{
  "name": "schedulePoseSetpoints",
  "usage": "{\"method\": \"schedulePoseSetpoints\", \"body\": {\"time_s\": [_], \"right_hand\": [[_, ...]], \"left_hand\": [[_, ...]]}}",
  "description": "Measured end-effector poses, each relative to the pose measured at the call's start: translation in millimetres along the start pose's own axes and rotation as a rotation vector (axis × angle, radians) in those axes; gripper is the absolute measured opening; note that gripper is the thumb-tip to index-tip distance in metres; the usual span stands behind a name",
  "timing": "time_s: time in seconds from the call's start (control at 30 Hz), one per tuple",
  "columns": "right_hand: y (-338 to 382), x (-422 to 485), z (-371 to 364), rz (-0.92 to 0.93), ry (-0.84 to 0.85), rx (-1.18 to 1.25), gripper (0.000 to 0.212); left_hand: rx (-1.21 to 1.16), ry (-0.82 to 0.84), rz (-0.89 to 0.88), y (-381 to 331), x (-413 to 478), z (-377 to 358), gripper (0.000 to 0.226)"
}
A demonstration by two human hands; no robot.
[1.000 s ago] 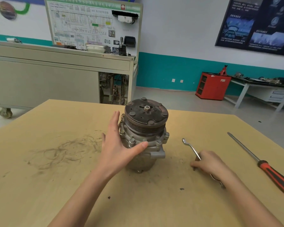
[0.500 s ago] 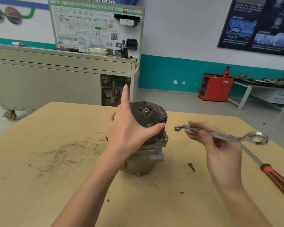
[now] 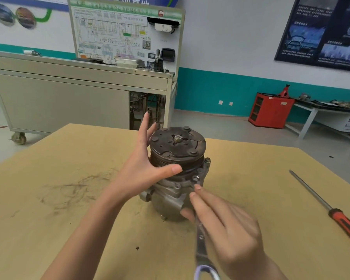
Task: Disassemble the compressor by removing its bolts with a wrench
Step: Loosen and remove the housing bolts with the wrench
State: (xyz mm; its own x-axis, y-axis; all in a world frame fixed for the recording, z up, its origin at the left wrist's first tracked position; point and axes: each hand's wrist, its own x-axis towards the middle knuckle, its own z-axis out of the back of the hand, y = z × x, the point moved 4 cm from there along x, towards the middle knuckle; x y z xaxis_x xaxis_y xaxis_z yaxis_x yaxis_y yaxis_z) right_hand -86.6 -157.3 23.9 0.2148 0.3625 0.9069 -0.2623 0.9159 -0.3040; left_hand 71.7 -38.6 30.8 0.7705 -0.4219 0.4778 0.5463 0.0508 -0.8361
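The compressor (image 3: 170, 197) at the centre of the frame is bare metal. Its body is a dull grey casting, grainy and smudged, and the clutch plate (image 3: 178, 150) on top is a matt rust-brown with a brighter hex nut (image 3: 177, 139) in the middle. The wrench (image 3: 200, 247) at the lower middle is polished steel, bright enough to catch bluish glints. The table (image 3: 69, 229) looks like smooth, matt tan board, marked with dark greasy scuffs (image 3: 75, 188) at the left. The screwdriver (image 3: 327, 207) at the right edge has a plain grey metal shaft and a red-and-black plastic handle with a slight sheen. Behind, the red cabinet (image 3: 271, 112) looks like painted metal.
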Motion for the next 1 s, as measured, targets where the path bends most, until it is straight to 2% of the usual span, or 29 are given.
{"method": "schedulePoseSetpoints", "body": {"time_s": [0.27, 0.47, 0.63, 0.83, 0.93, 1.0], "right_hand": [[16, 8, -10, 0.053, -0.017, -0.076, 0.032], [12, -9, -9, 0.136, 0.029, -0.084, 0.039], [-18, -9, -3, -0.062, 0.012, 0.21, 0.033], [-34, -18, -5, -0.125, 0.006, 0.391, 0.032], [-55, -25, -4, -0.321, 0.014, 0.71, 0.026], [-68, -31, -12, -0.534, 0.049, 0.963, 0.022]], "left_hand": [[0.174, -0.112, 0.0, 6, -21, -16, 0.126], [0.211, -0.205, 0.033, 8, -21, -19, 0.124], [0.295, -0.233, 0.037, 8, -19, -24, 0.126], [0.32, -0.29, 0.012, 7, -21, -27, 0.119], [0.317, -0.291, 0.018, 8, -21, -26, 0.121], [0.308, -0.287, 0.024, 9, -21, -26, 0.121]]}}
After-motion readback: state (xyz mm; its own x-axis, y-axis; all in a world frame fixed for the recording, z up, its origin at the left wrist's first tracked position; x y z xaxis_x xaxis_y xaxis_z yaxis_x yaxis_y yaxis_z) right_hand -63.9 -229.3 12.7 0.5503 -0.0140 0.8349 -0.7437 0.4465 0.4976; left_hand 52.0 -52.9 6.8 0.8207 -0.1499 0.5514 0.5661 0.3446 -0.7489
